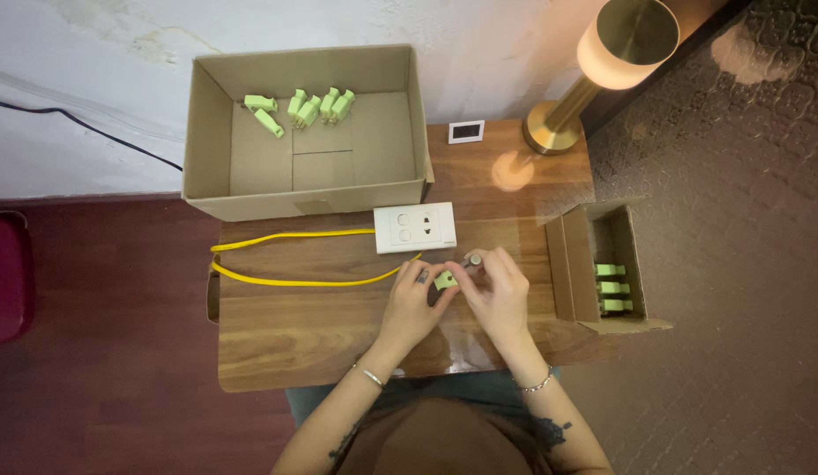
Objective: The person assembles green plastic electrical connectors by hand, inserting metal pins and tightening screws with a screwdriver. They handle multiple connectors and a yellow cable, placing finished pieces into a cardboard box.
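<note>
Both hands, left (411,303) and right (497,286), pinched green plug (445,281) over table (321,334). Six plugs lay in far box (305,132); three in right box (594,273). Socket (415,227) just beyond.

Socket plate (415,227) mid-table (294,343); big box (303,198) behind; small box (578,281) right; lamp (594,79) behind-right.
</note>
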